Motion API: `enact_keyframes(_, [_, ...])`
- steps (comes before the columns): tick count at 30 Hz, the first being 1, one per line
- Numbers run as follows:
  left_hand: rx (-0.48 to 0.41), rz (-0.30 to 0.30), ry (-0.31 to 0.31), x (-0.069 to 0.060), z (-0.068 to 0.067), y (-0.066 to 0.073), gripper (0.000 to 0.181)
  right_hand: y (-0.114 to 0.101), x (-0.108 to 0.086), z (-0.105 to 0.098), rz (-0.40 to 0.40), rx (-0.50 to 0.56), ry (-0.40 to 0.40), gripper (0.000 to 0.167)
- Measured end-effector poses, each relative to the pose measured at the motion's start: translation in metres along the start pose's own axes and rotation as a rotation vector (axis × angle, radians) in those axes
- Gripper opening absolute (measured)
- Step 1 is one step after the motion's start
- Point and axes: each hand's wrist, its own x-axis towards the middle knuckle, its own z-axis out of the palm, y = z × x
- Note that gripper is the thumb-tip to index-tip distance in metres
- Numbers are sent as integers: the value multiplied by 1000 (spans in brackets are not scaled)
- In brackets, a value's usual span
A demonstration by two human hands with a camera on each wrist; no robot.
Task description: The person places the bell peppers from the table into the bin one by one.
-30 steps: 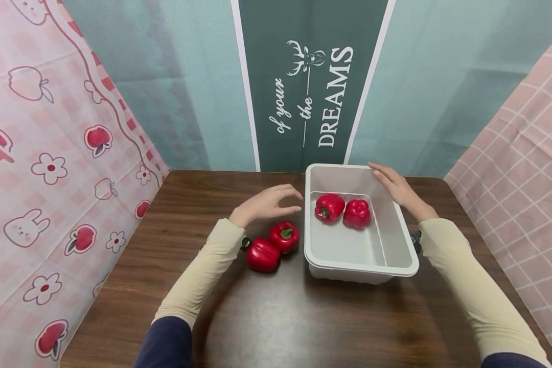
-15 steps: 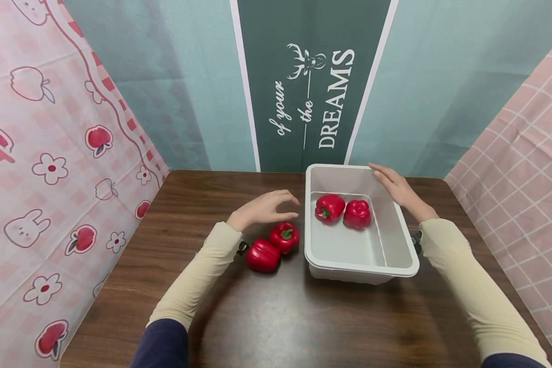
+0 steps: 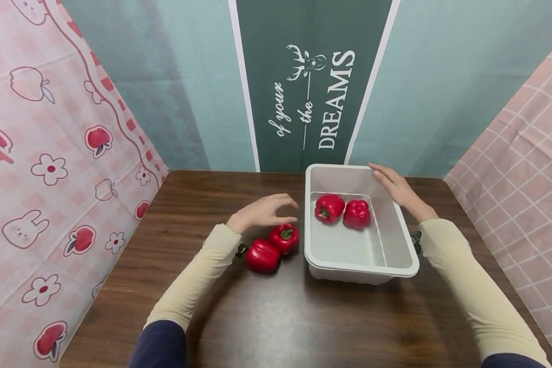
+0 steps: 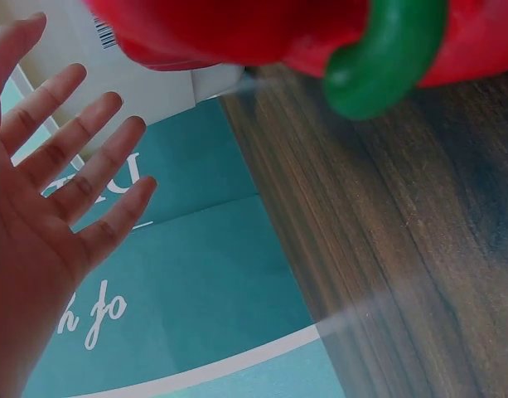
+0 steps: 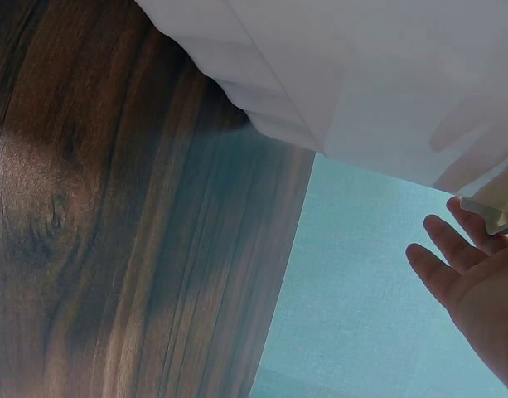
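Note:
Beside the left wall of a light grey plastic bin (image 3: 359, 270), my left hand (image 3: 263, 210) hovers with nothing in it, fingers spread in the left wrist view. Just below its thumb lies a red bell pepper (image 3: 286, 245) with a green stem. A second red bell pepper (image 3: 263, 257) sits against it on the table. Inside the bin, two more red bell peppers, one at left (image 3: 329, 208) and one at right (image 3: 357, 214), rest on the floor toward the far end. My right hand (image 3: 397, 190) rests with extended fingers on the bin's rim at the far right corner.
The dark wood table (image 3: 257, 317) ends at a teal curtain (image 3: 188, 102) behind the bin. A pink patterned cloth (image 3: 37, 204) hangs along the left side, and a pink checked cloth (image 3: 529, 168) along the right.
My left hand has moved slightly toward me and left, lower toward the nearest loose bell pepper. The right hand, bin and bell peppers have stayed in place.

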Motion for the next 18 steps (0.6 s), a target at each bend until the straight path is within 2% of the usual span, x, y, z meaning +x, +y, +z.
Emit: enact_keyframes(18, [-36, 0, -55, -9, 7, 3, 46, -1, -5, 4, -3, 4, 28, 53])
